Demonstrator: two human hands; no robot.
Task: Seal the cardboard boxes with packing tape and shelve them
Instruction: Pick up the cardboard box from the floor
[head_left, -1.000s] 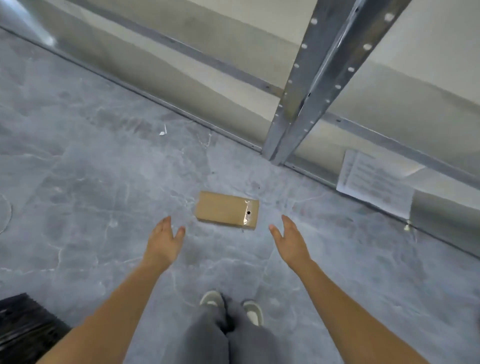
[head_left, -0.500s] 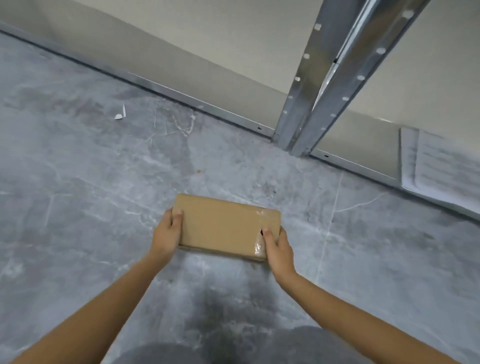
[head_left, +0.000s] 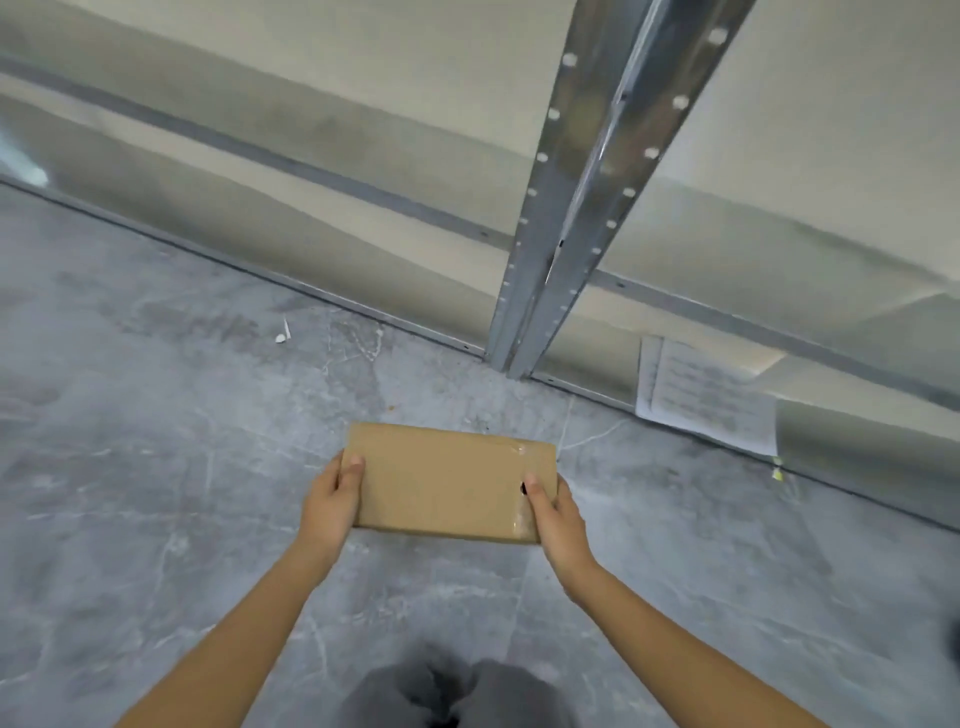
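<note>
Grey floor (head_left: 156, 519) | left hand (head_left: 330, 506), right hand (head_left: 556, 519) grip taped cardboard box (head_left: 447, 483) ends | sheet (head_left: 706, 395) writing unreadable

Looks like a stockroom or warehouse, prob: bare grey concrete floor (head_left: 156, 493), perforated galvanised steel rack upright (head_left: 582, 208) w/ low metal shelf (head_left: 311, 156), printed paper sheet (head_left: 706, 397) lying on the bottom shelf.

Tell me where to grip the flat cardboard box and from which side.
Grip the cardboard box by its two short ends, one hand from each side, as the left hand and right hand do: it is flat, long and lies crosswise.
</note>
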